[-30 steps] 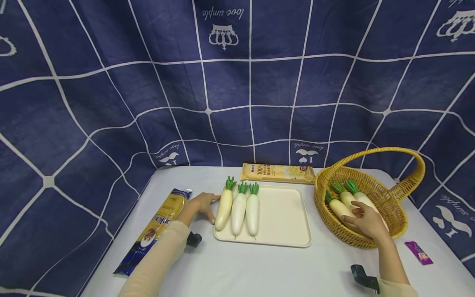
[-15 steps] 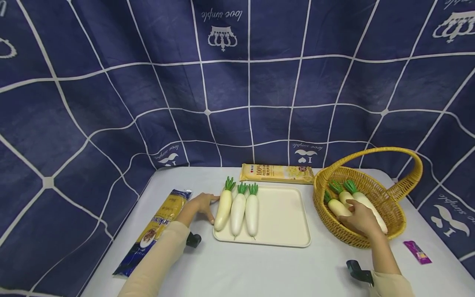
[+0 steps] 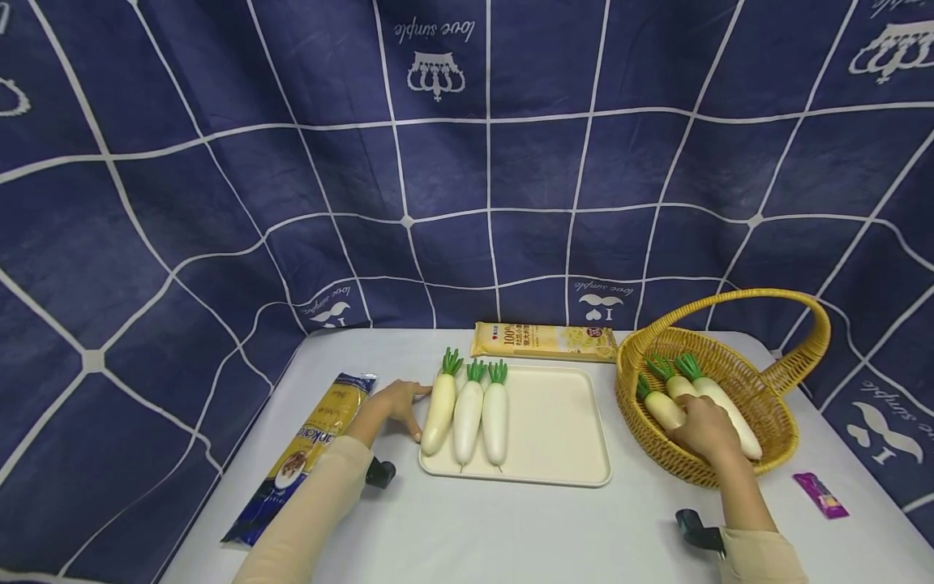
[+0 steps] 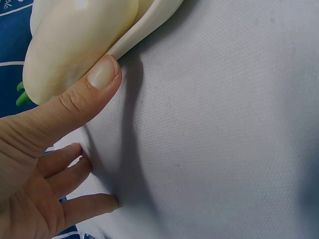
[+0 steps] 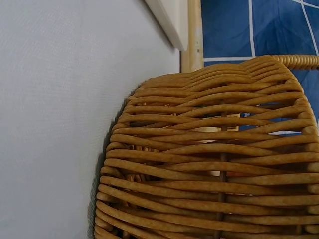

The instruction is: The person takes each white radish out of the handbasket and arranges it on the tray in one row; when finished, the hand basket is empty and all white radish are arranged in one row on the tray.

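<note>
Three white radishes with green tops lie side by side on the left part of a cream tray [image 3: 558,426]. Beside its left edge is my left hand [image 3: 394,401], fingers spread; in the left wrist view its thumb [image 4: 102,74] touches the tray rim near the yellowish end of the outermost radish [image 4: 75,45]. My right hand [image 3: 706,430] reaches into a wicker basket [image 3: 781,430] and grips the leftmost radish [image 3: 662,408] there, its lower part hidden under the hand. Two more radishes lie beside it. The right wrist view shows the basket's woven side, not the hand.
A yellow pasta packet [image 3: 543,341] lies behind the tray. At the left lies a blue and gold pasta packet [image 3: 306,454], partly behind the left forearm. A small purple sachet [image 3: 820,495] sits right of the basket, whose tall handle [image 3: 737,296] arches over it. A blue curtain [image 3: 452,170] hangs behind.
My right hand has moved slightly left and down into the basket, its fingers closing round the leftmost radish. The left hand and the tray have stayed put.
</note>
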A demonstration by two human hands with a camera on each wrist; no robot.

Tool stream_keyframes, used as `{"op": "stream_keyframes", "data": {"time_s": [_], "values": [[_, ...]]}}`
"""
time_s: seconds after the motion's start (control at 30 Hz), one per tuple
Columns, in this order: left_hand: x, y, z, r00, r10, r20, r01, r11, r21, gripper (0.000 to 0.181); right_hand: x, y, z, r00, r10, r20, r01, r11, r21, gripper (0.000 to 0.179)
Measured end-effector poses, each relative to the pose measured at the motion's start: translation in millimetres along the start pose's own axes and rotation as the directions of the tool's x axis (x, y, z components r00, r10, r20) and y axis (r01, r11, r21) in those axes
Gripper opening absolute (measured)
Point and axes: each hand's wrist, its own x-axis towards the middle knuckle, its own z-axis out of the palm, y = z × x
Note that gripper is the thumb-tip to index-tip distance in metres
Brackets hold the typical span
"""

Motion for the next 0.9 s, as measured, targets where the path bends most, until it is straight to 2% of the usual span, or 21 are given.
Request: {"op": "stream_keyframes", "data": {"time_s": [0.2, 0.37, 0.53, 0.67, 0.77, 0.9], "values": [[1.1, -0.6, 0.6, 1.0, -0.011, 0.009, 0.011, 1.0, 0.006, 0.097, 0.5, 2, 1, 1.0, -0.009, -0.014, 0.009, 1.0, -0.01, 0.061], [1.0, -0.6, 1.3, 1.0, -0.014, 0.008, 0.014, 1.0, 0.008, 0.097, -0.5, 5, -1, 0.999, -0.026, -0.03, 0.028, 0.998, 0.053, 0.058], [1.2, -0.9, 1.7, 1.0, -0.01, 0.008, 0.01, 1.0, 0.01, 0.098, -0.7, 13, -4, 0.998, -0.014, -0.063, 0.02, 0.994, 0.104, 0.059], [1.0, -1.4, 1.6, 1.0, 0.004, 0.003, -0.004, 1.0, 0.02, 0.097, 1.3, 21, -8, 0.995, -0.001, -0.099, 0.012, 0.994, 0.108, 0.06], [0.7, -1.8, 1.7, 1.0, 0.015, -0.003, -0.015, 0.999, 0.028, 0.096, 4.4, 29, -12, 0.993, -0.025, -0.114, 0.036, 0.995, 0.093, 0.059], [1.1, -1.9, 2.3, 1.0, 0.015, -0.007, -0.015, 1.0, 0.027, 0.096, 9.2, 39, -23, 0.999, -0.04, -0.003, 0.04, 0.994, 0.098, 0.062]]}}
